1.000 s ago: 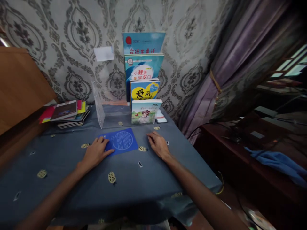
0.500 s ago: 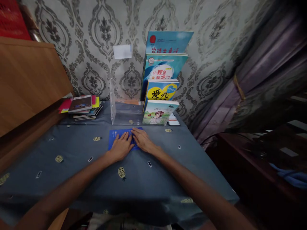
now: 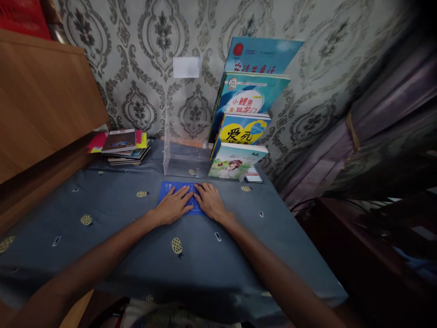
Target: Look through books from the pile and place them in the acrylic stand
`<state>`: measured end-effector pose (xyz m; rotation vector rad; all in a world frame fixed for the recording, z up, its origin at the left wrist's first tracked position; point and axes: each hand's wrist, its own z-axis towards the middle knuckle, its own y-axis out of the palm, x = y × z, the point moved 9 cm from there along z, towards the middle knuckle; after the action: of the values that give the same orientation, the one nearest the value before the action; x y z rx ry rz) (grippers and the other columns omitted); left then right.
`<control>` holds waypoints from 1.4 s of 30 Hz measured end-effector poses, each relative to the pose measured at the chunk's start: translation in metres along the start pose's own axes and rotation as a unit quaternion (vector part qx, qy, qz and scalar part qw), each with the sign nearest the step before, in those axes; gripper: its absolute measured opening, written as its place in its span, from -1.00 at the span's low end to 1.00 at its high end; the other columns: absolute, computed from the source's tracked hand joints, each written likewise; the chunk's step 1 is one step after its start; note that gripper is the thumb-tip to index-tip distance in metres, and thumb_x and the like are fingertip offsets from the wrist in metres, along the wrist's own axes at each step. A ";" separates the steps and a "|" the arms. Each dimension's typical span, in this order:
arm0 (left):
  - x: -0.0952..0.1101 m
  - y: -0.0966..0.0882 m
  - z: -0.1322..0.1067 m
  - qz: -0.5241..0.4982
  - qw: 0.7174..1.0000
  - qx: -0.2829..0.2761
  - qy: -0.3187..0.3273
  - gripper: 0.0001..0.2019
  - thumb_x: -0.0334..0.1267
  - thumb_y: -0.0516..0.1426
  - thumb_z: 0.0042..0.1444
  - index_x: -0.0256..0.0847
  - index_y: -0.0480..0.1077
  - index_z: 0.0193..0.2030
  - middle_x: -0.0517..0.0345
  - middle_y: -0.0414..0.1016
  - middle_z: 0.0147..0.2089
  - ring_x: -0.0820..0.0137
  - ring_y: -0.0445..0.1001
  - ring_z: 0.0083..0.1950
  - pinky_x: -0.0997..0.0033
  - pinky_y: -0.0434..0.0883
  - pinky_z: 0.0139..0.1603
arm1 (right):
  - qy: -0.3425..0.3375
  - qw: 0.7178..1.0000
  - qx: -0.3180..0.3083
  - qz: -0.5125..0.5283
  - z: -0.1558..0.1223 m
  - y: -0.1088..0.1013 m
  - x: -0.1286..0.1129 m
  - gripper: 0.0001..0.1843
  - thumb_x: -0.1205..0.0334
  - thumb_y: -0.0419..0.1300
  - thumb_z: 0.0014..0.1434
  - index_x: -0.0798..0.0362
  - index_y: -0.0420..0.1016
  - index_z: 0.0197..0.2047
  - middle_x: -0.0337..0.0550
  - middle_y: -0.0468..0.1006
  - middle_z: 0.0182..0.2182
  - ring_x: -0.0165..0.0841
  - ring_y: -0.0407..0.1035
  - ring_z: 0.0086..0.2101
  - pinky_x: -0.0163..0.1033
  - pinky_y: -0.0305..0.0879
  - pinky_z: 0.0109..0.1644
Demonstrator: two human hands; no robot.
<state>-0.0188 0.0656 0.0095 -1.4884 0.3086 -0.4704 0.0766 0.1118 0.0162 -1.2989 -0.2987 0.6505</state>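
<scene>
Blue booklet (white lettering, unreadably small)

Blue-grey, pineapple-patterned, cloth-covered surface, bearing a blue printed sheet, a transparent plastic book rack behind it, and a multicoloured stack of books at rear left.

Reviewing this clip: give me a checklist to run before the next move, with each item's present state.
1. Left hand on the blue sheet: ok.
2. Right hand on the sheet: ok, beside the left.
3. Sheet wholly on the tablecloth: ok.
4. Transparent rack upright: ok.
5. Book pile apart from both hands: ok.
6. Sheet's underside: cannot tell, hidden.
</scene>
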 end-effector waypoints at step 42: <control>-0.052 -0.007 -0.006 0.036 0.992 0.067 -0.100 -0.58 -0.19 -0.11 0.40 -0.26 0.23 0.32 -0.22 0.20 0.41 0.04 0.14 0.45 -0.11 0.17 0.36 | 0.057 0.998 -0.005 -0.016 0.002 -0.009 0.011 -0.64 0.18 0.03 0.38 0.08 0.48 0.14 0.08 0.46 0.10 -0.08 0.26 0.08 -0.02 0.21 0.13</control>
<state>-0.0676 0.0846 0.0111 -1.3768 0.1686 -0.2758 0.0866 0.1189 0.0234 -1.3322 -0.2300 0.5463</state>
